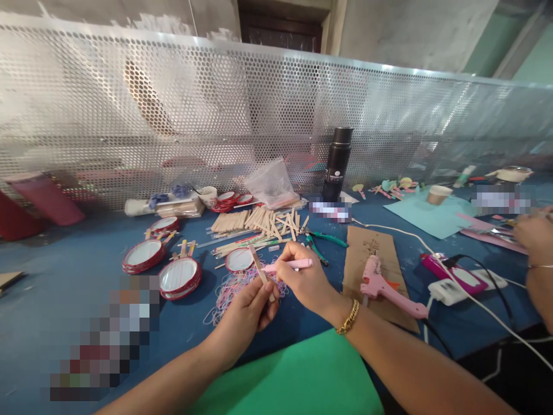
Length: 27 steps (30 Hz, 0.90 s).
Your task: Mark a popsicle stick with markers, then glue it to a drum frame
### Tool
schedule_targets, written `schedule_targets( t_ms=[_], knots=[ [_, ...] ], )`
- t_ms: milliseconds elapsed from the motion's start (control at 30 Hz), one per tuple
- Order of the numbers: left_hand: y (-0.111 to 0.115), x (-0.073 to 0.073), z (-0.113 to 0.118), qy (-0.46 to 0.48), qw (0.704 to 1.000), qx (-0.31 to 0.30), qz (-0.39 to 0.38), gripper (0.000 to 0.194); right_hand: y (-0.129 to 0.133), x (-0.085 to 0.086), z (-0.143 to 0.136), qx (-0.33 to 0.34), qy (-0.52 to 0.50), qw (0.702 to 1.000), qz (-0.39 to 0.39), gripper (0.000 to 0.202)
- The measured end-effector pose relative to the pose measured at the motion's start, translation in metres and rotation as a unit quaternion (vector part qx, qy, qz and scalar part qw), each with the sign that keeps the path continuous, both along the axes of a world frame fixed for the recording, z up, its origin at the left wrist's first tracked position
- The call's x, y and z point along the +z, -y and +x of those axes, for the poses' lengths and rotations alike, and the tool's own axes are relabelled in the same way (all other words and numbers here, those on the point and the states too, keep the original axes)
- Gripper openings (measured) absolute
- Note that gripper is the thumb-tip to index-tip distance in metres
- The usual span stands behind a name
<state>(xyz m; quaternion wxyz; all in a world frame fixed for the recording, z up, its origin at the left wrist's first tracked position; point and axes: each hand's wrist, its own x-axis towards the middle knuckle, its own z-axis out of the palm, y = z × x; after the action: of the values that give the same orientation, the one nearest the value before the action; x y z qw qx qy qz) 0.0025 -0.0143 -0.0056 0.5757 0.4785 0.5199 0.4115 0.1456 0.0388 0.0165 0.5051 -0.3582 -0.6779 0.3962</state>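
Note:
My left hand (pixel 248 308) is closed around the lower part of a wooden craft stick (pixel 258 262), which it holds up at a slant. In my right hand (pixel 305 285) is a pink marker pen (pixel 300 263), gripped like a pencil with its tip at the stick. Whether the tip touches the wood I cannot tell. Beneath both hands lies a tangle of pastel rubber bands (pixel 222 297). Just behind it is a white disc with a red rim (pixel 239 260). A heap of loose craft sticks (pixel 270 222) spreads out farther back.
Stacked red-rimmed discs (pixel 179 276) sit at left. To the right, a pink glue gun (pixel 380 282) rests on cardboard (pixel 356 248), near teal-handled pliers (pixel 330 238). A black bottle (pixel 337 164) stands before the perforated metal panel (pixel 207 115). Cables, a power strip (pixel 444 291) and another person's hand (pixel 536 236) are far right.

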Motion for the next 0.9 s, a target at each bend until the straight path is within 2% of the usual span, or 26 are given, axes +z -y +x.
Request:
schedule_targets(
  t_ms=[133, 367, 567, 900],
  knots=[
    [0.0008, 0.0017, -0.0005, -0.004, 1.000, -0.002, -0.001, 0.045, -0.0022, 0.0004, 0.0034, -0.016, 0.009, 1.000, -0.007, 0.013],
    [-0.0001, -0.0021, -0.0004, -0.006, 1.000, -0.001, 0.004, 0.044, 0.0011, 0.0001, -0.0017, 0.007, -0.010, 1.000, -0.005, 0.013],
    [-0.0005, 0.0016, 0.0000, 0.000, 1.000, 0.004, -0.002, 0.043, -0.0016, -0.0004, 0.0022, -0.011, -0.005, 1.000, -0.018, 0.013],
    [0.0016, 0.0042, 0.0009, 0.005, 1.000, 0.008, -0.006, 0.042, -0.0030, -0.0013, 0.0012, -0.001, -0.014, 1.000, -0.020, 0.013]
  ],
)
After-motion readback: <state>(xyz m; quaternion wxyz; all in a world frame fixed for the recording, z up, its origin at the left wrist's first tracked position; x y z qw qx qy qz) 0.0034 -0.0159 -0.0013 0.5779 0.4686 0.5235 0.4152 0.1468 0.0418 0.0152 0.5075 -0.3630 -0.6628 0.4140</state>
